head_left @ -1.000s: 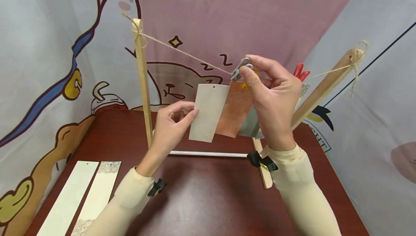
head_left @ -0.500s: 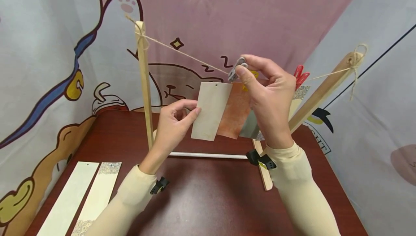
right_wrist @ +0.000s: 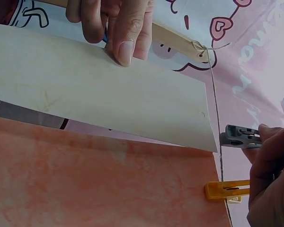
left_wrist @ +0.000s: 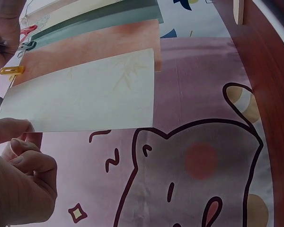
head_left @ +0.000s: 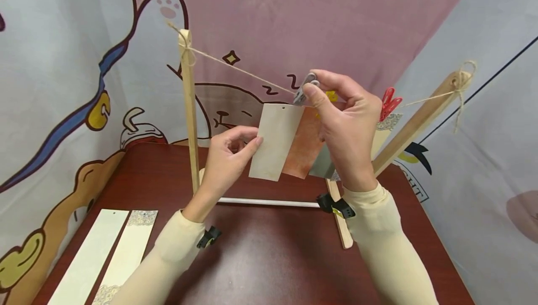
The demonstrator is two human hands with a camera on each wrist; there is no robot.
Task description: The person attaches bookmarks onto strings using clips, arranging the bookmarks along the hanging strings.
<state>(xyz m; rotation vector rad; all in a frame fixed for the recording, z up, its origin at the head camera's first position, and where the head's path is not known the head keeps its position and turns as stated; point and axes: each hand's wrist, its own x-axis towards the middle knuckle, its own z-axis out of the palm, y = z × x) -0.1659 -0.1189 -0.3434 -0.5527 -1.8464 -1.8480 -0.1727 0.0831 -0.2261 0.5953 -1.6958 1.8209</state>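
Observation:
My left hand [head_left: 229, 158] pinches a cream paper strip [head_left: 275, 144] by its left edge, holding it up below the twine [head_left: 244, 72]. The strip has a small hole near its top and a faint leaf print. A grey clothespin [head_left: 305, 90] is pinched by its handles in my right hand [head_left: 352, 123], close to the strip's top right corner. In the right wrist view, the clothespin's tip [right_wrist: 225, 138] is at the twine, just beside that corner. Behind the cream strip hangs an orange strip [head_left: 301, 148], fastened to the twine by a yellow clothespin [right_wrist: 227, 189].
Two wooden posts [head_left: 190, 109] carry the twine, with a white rod [head_left: 269, 202] between their bases. A grey-green strip [head_left: 322, 164] and a lace-patterned strip hang further right, with a red clothespin [head_left: 390, 105]. Two long strips [head_left: 90, 253] lie at the table's left.
The cream strip and my left hand have shifted slightly right and up, bringing the strip's top corner closer to the grey clothespin. My right hand keeps its hold, moving slightly left.

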